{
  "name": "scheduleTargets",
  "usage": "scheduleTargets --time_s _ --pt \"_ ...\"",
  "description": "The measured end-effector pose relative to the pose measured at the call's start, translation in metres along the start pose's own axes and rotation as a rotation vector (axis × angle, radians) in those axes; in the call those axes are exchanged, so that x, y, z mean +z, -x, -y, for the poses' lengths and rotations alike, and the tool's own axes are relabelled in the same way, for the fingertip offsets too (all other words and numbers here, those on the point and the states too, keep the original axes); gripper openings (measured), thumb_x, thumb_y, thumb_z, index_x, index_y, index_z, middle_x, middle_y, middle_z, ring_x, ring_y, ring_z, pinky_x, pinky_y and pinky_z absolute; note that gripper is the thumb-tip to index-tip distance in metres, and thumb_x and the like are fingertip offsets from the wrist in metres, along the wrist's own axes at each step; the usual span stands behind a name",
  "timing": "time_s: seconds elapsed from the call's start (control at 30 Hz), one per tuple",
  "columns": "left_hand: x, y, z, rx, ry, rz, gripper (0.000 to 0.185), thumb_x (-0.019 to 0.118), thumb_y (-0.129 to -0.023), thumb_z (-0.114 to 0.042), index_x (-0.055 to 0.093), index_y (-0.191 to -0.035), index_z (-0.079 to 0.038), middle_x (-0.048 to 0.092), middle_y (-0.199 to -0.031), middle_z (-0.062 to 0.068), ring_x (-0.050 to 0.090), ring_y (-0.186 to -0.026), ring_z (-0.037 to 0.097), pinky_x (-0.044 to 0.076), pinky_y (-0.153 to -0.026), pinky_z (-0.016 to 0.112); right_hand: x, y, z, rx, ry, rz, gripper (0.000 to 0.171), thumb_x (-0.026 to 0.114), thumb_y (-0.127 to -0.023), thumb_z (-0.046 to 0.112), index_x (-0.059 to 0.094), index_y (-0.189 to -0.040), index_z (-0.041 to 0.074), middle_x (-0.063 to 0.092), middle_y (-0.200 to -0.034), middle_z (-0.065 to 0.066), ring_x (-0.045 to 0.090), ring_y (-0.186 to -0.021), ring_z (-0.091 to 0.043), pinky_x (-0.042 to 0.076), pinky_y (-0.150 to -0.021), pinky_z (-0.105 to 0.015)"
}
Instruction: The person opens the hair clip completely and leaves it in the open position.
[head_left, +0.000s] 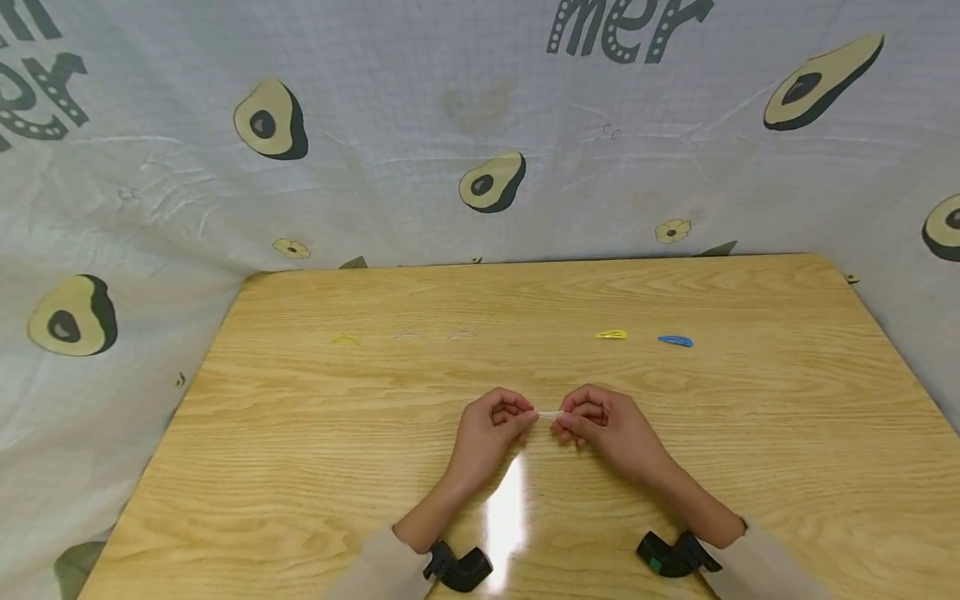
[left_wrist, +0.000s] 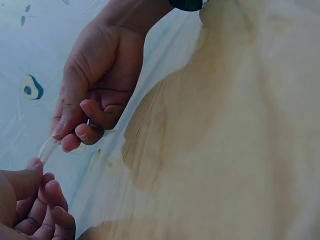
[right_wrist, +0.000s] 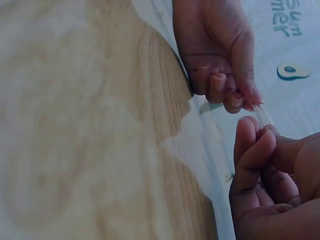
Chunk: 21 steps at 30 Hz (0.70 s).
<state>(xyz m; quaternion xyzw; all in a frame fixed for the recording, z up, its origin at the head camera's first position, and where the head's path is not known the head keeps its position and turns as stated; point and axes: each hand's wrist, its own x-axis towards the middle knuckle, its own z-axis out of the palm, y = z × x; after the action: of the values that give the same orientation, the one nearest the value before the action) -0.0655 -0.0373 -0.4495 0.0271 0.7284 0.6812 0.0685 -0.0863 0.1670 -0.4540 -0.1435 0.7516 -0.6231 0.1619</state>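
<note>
— Two hands meet over the middle of the desk (head_left: 315, 467), and between them is one small clear hair clip (head_left: 549, 414).

— Who has hold of it?

— Both. The left hand (head_left: 491, 425) pinches one end between thumb and forefinger, and the right hand (head_left: 600, 425) pinches the other end the same way. The rest of the fingers are curled in under each palm. Each grip is clamped on the clip, not loose.

— Is it resting on the wood?

— It looks lifted just clear of it, stretched level between the fingertips. From the wrist views the clip shows as a pale see-through strip bridging the two pinches. Holding it by both ends like that would, I judge, let the person flex or snap it.

— Anything else lying about?

— A yellow clip (head_left: 611, 335) and a blue clip (head_left: 675, 341) lie side by side farther back on the right. On the left, well apart from them, another yellow clip (head_left: 346, 340) and two pale clips (head_left: 435, 335) sit in a loose row. Behind the desk hangs a cloth with avocados (head_left: 270, 121) printed on it.
</note>
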Motion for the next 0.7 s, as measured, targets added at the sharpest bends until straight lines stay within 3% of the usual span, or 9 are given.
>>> scheduleTargets --time_s 0.1,0.23,0.5,0.7 --pt "0.002 0.008 -0.009 0.007 -0.013 0.009 0.010 0.066 -0.089 -0.004 0.063 -0.094 0.004 0.061 -0.081 0.015 0.053 -0.061 0.020 0.044 -0.054 0.021 -0.001 0.004 -0.003 -0.016 -0.002 0.026 0.017 0.065 -0.092 0.019 0.061 -0.098 0.003 0.070 -0.084 -0.008 0.066 -0.075 -0.023 0.053 -0.060 -0.030" --pt "0.004 0.015 -0.016 0.072 -0.054 0.007 0.009 0.067 -0.089 -0.003 0.062 -0.091 0.004 0.060 -0.077 0.014 0.049 -0.058 0.013 0.041 -0.052 0.019 -0.003 0.009 -0.004 -0.024 -0.003 0.036 0.017 0.064 -0.093 0.018 0.060 -0.099 0.002 0.070 -0.084 -0.009 0.066 -0.075 -0.023 0.053 -0.060 -0.030" --pt "0.003 0.014 0.019 0.155 -0.168 -0.012 0.008 0.069 -0.089 -0.019 0.067 -0.088 -0.011 0.061 -0.073 -0.002 0.047 -0.056 0.007 0.040 -0.050 0.020 -0.001 0.014 -0.008 -0.020 -0.037 0.051 0.017 0.064 -0.093 0.016 0.060 -0.100 0.001 0.070 -0.084 -0.010 0.066 -0.074 -0.024 0.053 -0.060 -0.031" --pt "0.005 0.015 0.023 0.235 -0.155 -0.036 0.010 0.069 -0.089 -0.016 0.067 -0.089 -0.006 0.063 -0.074 0.002 0.051 -0.058 0.007 0.043 -0.051 0.020 0.003 0.015 -0.010 -0.028 -0.044 0.001 0.019 0.066 -0.092 0.017 0.060 -0.100 0.001 0.070 -0.083 -0.010 0.066 -0.073 -0.024 0.053 -0.058 -0.031"
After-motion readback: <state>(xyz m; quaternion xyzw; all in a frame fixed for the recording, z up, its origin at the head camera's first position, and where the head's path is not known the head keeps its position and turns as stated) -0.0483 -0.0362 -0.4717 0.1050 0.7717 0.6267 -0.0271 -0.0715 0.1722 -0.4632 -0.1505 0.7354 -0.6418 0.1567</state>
